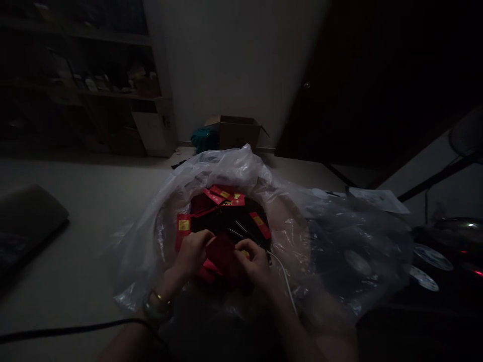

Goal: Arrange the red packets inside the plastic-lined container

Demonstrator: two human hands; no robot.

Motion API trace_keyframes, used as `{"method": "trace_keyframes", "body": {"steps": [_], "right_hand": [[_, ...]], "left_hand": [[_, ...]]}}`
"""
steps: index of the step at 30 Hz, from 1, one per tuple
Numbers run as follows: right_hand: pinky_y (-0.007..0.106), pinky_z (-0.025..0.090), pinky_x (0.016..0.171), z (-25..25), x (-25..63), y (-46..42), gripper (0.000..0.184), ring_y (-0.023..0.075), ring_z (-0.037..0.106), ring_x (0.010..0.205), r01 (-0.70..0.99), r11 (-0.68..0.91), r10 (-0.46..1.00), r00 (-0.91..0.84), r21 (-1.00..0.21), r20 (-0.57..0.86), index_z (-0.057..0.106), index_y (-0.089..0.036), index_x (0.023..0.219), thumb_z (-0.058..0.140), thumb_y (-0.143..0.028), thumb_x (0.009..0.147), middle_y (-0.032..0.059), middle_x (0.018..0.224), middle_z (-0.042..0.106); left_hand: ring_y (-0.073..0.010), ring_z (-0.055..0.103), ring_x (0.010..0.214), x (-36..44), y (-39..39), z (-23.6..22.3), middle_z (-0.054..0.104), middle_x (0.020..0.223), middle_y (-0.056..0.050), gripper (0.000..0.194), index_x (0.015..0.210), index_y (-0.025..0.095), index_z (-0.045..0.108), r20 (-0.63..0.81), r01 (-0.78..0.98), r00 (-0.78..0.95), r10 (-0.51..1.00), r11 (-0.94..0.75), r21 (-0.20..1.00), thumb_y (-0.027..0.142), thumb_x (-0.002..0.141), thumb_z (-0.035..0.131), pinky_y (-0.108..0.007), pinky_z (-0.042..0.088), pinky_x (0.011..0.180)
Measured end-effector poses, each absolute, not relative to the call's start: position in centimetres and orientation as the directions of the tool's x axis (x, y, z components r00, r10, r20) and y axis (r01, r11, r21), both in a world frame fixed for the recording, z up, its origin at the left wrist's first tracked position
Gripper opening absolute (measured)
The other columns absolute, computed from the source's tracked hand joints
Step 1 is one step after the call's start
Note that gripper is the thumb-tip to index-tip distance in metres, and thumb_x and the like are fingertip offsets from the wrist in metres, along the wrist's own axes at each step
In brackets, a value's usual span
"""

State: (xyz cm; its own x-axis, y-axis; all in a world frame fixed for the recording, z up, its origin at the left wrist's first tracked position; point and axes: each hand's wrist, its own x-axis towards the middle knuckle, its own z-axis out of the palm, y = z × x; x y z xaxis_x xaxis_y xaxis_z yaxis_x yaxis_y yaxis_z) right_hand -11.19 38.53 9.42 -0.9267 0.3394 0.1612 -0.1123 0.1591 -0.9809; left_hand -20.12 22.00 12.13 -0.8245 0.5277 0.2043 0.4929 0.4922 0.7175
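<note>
Dim floor lies beyond the bag. Left hand and right hand pinch what seems red cloth; a tug could snag the cord.

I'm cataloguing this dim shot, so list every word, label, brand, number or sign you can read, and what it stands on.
None can be read.
Left red packet: yellow label, too blurred.
Right red packet: yellow patch, too dim.
Upper red packets: yellow and pale marks, too small.
White sheet at right: too dark to tell if it bears any.
</note>
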Motion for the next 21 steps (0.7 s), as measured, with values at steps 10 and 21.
{"method": "trace_keyframes", "body": {"steps": [10,21], "right_hand": [[0.026,0.046,0.063,8.2,-11.7,38.9,0.012,0.0153,0.058,0.067,-0.085,0.246,0.304,-0.939,-0.966,0.16,0.061,-0.019,0.073,0.059,-0.03,0.071,0.0004,0.07,0.063],[0.027,0.049,0.066,8.6,-12.1,38.3,0.01,0.016,0.061,0.07,-0.085,0.243,0.223,-0.964,-0.966,0.142,0.061,-0.02,0.074,0.059,-0.029,0.072,0.0005,0.072,0.065]], "left_hand": [[-0.0166,0.063,0.071,-19.2,21.2,8.7,0.065,0.078,-0.001,0.025,0.088,0.021,0.054,0.2,0.413,-0.878,0.434,0.479,0.775,0.009,0.069,0.042,-0.026,0.047,0.065],[-0.0234,0.063,0.092,-19.1,20.1,5.2,0.07,0.097,-0.009,0.028,0.092,0.015,0.063,0.044,0.26,-0.855,0.516,0.355,0.898,0.019,0.07,0.046,-0.036,0.049,0.085]]}}
